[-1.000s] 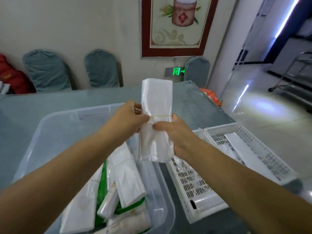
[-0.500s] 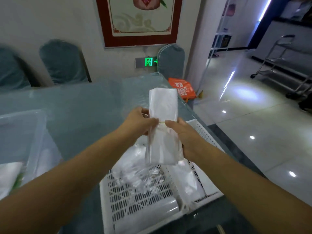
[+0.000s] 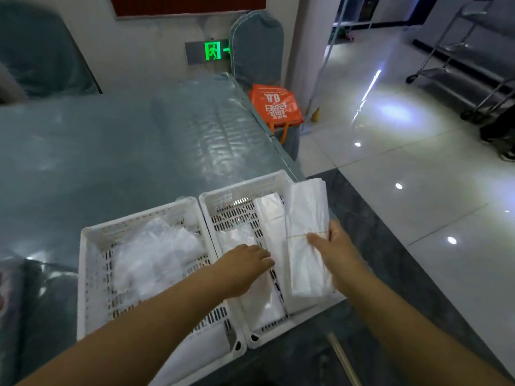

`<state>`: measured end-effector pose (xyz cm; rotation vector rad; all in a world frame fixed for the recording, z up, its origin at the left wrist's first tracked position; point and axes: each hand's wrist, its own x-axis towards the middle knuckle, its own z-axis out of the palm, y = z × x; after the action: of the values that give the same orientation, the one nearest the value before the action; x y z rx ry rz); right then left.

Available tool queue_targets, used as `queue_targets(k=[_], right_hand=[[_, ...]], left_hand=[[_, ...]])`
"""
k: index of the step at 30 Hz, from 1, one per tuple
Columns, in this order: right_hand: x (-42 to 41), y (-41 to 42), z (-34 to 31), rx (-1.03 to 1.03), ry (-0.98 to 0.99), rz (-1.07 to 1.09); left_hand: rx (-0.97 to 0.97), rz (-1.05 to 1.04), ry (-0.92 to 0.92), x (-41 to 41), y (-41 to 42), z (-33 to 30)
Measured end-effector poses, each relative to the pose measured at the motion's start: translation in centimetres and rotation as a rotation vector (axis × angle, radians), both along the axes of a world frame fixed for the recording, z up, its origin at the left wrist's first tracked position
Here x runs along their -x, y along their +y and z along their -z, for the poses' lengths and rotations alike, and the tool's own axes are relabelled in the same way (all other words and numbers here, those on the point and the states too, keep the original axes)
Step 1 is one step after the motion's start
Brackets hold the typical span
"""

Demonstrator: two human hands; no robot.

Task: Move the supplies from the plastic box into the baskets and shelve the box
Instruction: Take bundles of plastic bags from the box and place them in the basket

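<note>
1. two white slotted baskets sit side by side, touching, on a table (image 3: 97, 151) covered in clear plastic sheeting.
2. the right basket (image 3: 223, 200) is at the table's right edge; the left basket (image 3: 92, 263) is just beside it.
3. the right hand (image 3: 333, 247) grips a banded bundle of clear plastic bags (image 3: 306, 218) at its middle, thumb on top across the thin rubber band and fingers wrapped under its right side.
4. this bundle lies lengthwise along the right side of the right basket, its far end over the basket's far right corner; whether it rests fully on the basket floor cannot be told.
5. a second bundle of white bags (image 3: 271, 218) lies in the right basket just left of the held one, touching it.
6. the left hand (image 3: 245, 260) is palm down in the right basket, fingers loosely stretched and resting on looser clear bags (image 3: 237, 236); it is not clasped around anything, and its fingertips reach to the second bundle's edge.
7. the left basket holds a heap of crumpled clear plastic bags (image 3: 156, 254).
8. the plastic box does not appear in this view.
9. past the table's right side stands an orange bag (image 3: 274, 105) on a covered chair, beside a pillar.
10. a green exit sign (image 3: 213, 51) glows low on the wall behind the table.
11. a metal trolley (image 3: 468, 68) stands on the glossy tiled floor at the far right.
</note>
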<state>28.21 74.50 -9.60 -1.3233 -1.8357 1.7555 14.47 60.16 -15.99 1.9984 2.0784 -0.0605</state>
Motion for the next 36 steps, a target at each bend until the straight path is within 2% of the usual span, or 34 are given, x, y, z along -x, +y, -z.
queue_targets(k=[2,7,12,23,26,31,33,36], right_hand=[[-0.6,0.3,0.7,-0.032,-0.023,-0.002],[-1.2,0.5,2.1,-0.05,-0.057,-0.043],[-0.2,0.2,3.0,-0.045,-0.062,-0.081],[0.6,-0.1,4.0,-0.147,-0.061,-0.163],[0.6,-0.2,4.2,-0.187,-0.079,-0.2],[1.9,-1.6,5.3,-0.331,-0.174,-0.317],[2.5,-2.9,6.0,-0.376,-0.209,-0.37],[3.2,-4.8,7.1,-0.272,-0.233,-0.475]], left_hand=[[0.041,0.085,0.09,0.1,0.5,0.6],[0.026,0.11,0.237,0.6,1.1,0.5],[0.096,0.075,0.212,0.8,1.5,-0.1],[0.039,0.144,0.278,0.6,2.0,-0.2],[-0.035,0.104,0.255,1.0,0.7,-0.9],[-0.233,-0.05,0.07,2.0,-2.8,-1.8],[-0.3,-0.064,0.078,2.0,-3.6,-1.7],[-0.314,-0.103,0.054,1.8,-4.2,-1.4]])
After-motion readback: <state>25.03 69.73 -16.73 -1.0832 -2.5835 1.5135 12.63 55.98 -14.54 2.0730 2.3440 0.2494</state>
